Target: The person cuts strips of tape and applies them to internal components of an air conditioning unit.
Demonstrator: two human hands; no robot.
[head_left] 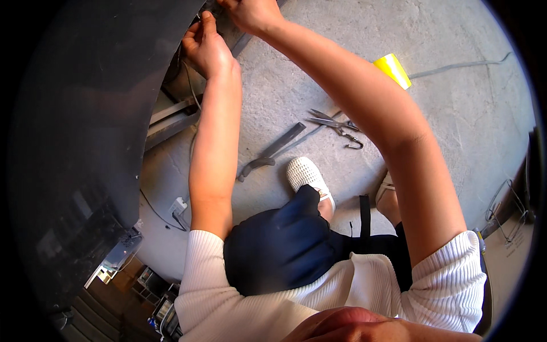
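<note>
The left grip is at eleven o'clock, fingers bent and thumb raised, at the rim of one large dark panel that fills the view from eight to eleven o'clock. The right grip, near twelve, is partly cut off by the upper edge. I cannot tell whether either one is closed on anything; the fingertips are partly hidden.

On the concrete floor lie one pair of scissors, between one and two o'clock, its two blades spread, and one metal hook right by its handles, toward two. One bright yellow object sits beyond them, beside the right forearm. One dark grey strip lies near the centre, and one white plug toward eight. Two pale shoes show: one near three, the other partly covered by the right arm.
</note>
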